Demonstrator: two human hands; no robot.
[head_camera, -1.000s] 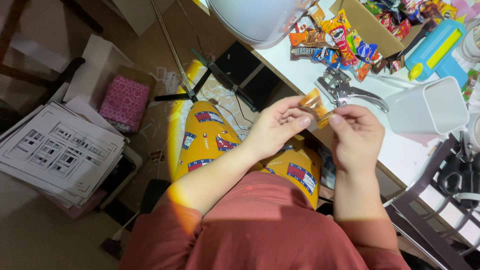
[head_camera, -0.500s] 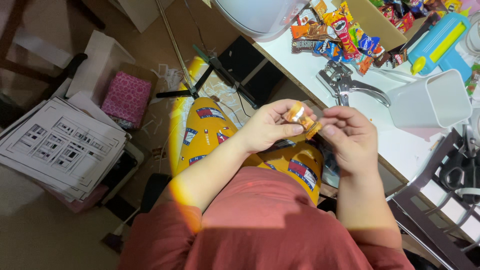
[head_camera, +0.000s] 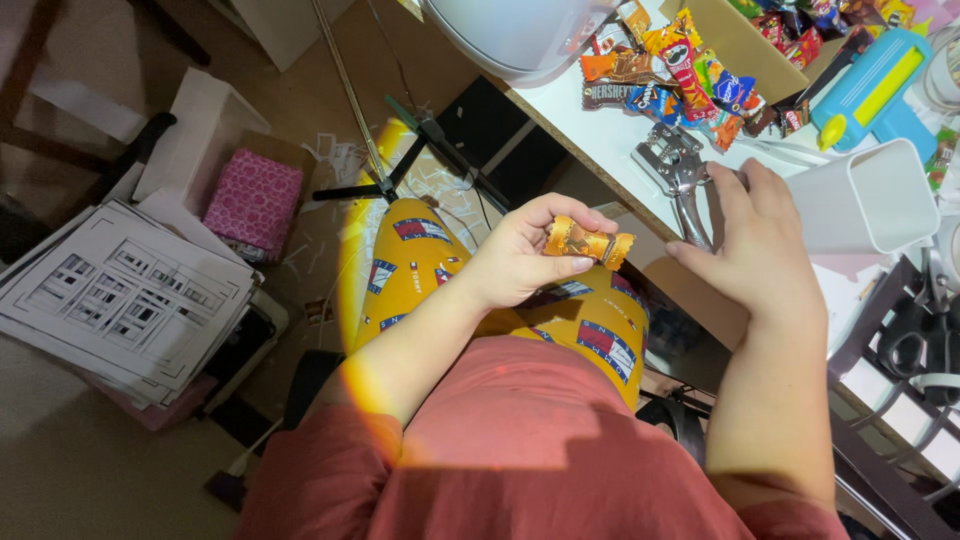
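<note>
Left hand (head_camera: 520, 262), centre of frame, fingers closed around a small orange-gold wrapped packet (head_camera: 587, 241), thumb under it, held over the lap just off the desk edge. Right hand (head_camera: 758, 245), right of centre, fingers spread loose, resting on the handles of a metal hole punch (head_camera: 681, 172) at the white desk (head_camera: 610, 140) edge; cannot tell if it actually grips them. Pile of colourful snack packets (head_camera: 690, 75) at upper centre-right. White square cup (head_camera: 868, 198) just right of the right hand. Blue and yellow gadget (head_camera: 872, 85) upper right. Stack of printed sheets (head_camera: 115, 300) on floor, left side. Pink box (head_camera: 252, 200) upper left.
</note>
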